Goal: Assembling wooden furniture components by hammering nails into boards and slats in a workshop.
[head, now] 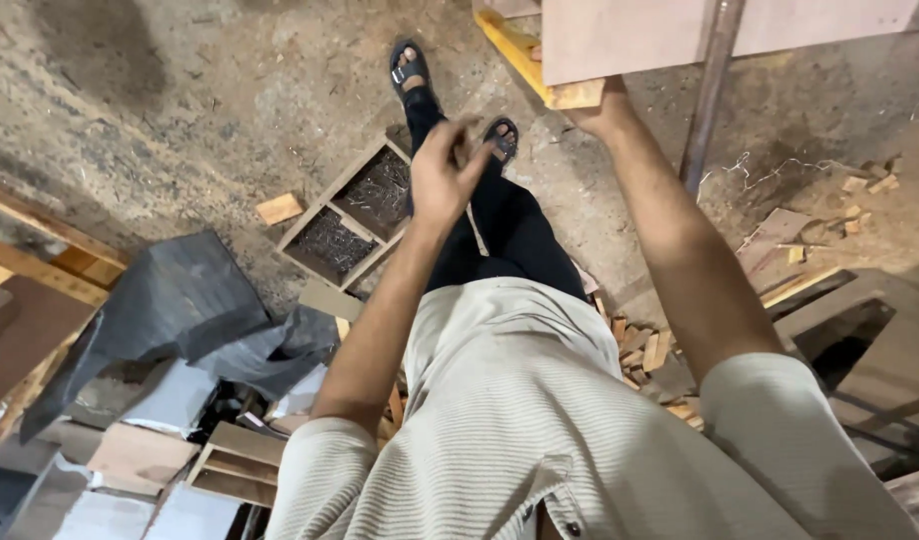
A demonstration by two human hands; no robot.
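Right hand (602, 112), upper centre: gripped underside of flat pinkish board (680, 35) edged by yellow wood strip (525, 58). Left hand (446, 172), centre: fingers loosely curled, empty, above two-compartment wooden nail tray (345, 215) on gritty floor (180, 110).

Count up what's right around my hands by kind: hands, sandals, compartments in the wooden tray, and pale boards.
Hands: 2, left hand and right hand
Sandals: 2
Wooden tray compartments: 2
Pale board: 1
Total: 7
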